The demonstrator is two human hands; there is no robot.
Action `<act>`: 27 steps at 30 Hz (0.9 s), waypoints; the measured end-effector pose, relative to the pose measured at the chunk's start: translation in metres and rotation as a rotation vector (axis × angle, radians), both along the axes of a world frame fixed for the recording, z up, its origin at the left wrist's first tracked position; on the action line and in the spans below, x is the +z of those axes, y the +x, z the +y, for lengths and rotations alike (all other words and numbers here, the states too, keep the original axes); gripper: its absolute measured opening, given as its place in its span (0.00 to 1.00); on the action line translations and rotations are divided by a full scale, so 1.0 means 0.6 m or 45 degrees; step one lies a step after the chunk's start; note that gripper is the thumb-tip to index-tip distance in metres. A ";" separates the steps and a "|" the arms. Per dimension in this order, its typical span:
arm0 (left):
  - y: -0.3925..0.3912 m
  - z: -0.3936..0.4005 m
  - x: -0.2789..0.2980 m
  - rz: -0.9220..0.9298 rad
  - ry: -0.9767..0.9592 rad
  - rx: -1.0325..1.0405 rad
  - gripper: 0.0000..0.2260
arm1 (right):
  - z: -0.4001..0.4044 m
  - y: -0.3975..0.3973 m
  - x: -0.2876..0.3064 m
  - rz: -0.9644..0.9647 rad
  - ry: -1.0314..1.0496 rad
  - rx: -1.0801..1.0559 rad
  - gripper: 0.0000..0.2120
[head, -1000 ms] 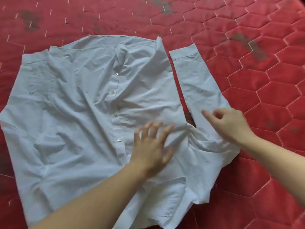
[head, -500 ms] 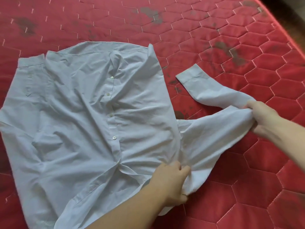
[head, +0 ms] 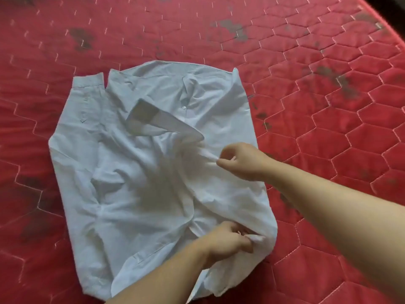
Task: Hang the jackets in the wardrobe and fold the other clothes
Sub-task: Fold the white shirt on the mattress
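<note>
- The pale blue shirt [head: 135,189] lay front-up on the red quilted mattress [head: 328,128], its long axis running from the hem at the far edge to the shoulders nearest the person.
- Its right sleeve [head: 166,126] was folded across the chest, cuff [head: 142,113] pointing up and away from the right hand, beyond its knuckles.
- The other cuff [head: 87,81] lay flat at the far corner, well apart from both hands.
- No label or writing could be read; a small button [head: 183,107] showed on the placket beyond the right hand.
- The cloth looked thin, creased and rumpled, with a shadowed hollow between the hands.
- The right hand [head: 241,161] pinched a fold of the sleeve with curled fingers.
- The left hand [head: 228,240], nearer the person, gripped bunched fabric at the shoulder edge.
- Dark stains [head: 232,29] marked the mattress well beyond the hands.
</note>
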State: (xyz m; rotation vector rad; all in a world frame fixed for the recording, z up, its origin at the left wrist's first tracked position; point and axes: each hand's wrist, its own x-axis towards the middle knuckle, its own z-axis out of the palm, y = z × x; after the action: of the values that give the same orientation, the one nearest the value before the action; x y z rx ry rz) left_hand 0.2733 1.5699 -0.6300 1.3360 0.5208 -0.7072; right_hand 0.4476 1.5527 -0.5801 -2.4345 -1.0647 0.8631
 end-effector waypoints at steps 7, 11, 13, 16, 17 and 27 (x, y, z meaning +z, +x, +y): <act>-0.032 0.016 0.005 0.001 0.057 -0.184 0.24 | -0.023 0.007 -0.074 -0.201 -0.216 -0.169 0.27; -0.031 0.041 0.011 -0.080 -0.030 -0.266 0.16 | 0.012 0.029 -0.087 -0.195 -0.300 -0.096 0.10; -0.015 0.078 0.008 -0.128 0.132 0.178 0.15 | 0.021 0.041 -0.086 -0.220 -0.342 -0.125 0.08; 0.016 0.151 -0.009 -0.263 0.851 0.574 0.13 | 0.056 0.032 -0.091 -0.281 -0.187 -0.123 0.11; 0.024 0.174 -0.015 -0.289 1.062 0.474 0.15 | 0.074 0.023 -0.094 -0.247 -0.068 -0.124 0.12; 0.015 0.322 -0.065 -0.509 1.835 -0.242 0.26 | 0.220 0.000 -0.114 -0.361 0.132 0.235 0.22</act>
State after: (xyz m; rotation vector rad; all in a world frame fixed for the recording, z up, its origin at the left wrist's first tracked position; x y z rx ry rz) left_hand 0.2824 1.7633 -0.6687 2.8180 0.5791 -0.0869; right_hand 0.4478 1.6849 -0.6488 -2.4481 -1.4164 0.5078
